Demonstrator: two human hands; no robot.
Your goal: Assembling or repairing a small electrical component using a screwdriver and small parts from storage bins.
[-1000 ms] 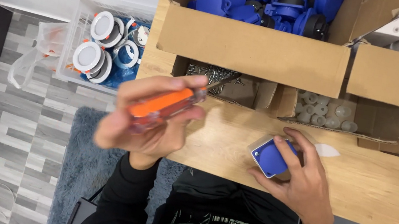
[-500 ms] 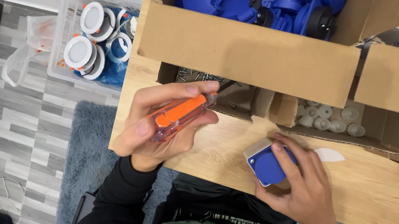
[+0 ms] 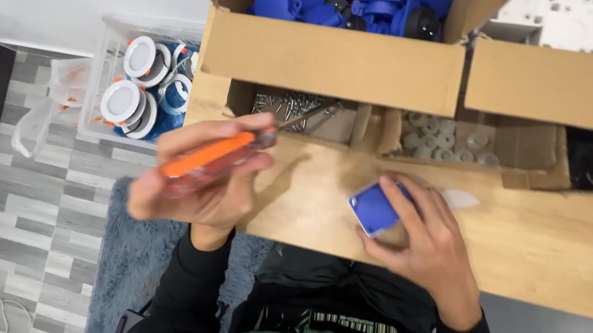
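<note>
Gripping an orange-handled screwdriver (image 3: 213, 159), the left hand (image 3: 193, 181) sits over the left edge of the wooden worktop (image 3: 540, 247), fingers curled and pressed around the handle. The handle is blurred; its metal shaft runs up and to the right, and its tip reaches the small open carton of screws (image 3: 287, 105) at the worktop's back edge. The right hand (image 3: 424, 240) rests near the middle of the worktop, closer to the front edge, fingers wrapped around a small blue square part (image 3: 375, 208) and pinching it from the right side and from below; the blue face tilts up toward the camera. The two hands are well apart. Just right of the screw carton, a second small carton (image 3: 445, 139) holds pale round pieces. Behind both, a large cardboard box (image 3: 330, 60) is full of blue plastic parts, and beside it to the right stands another cardboard box (image 3: 578, 89) with white plastic pieces. A small white scrap (image 3: 461, 199) lies on the worktop just beyond the right hand's fingertips. Off the left edge, on the grey tiled floor, a clear plastic bin (image 3: 106, 82) holds round white fittings. Black sleeves cover both forearms.
</note>
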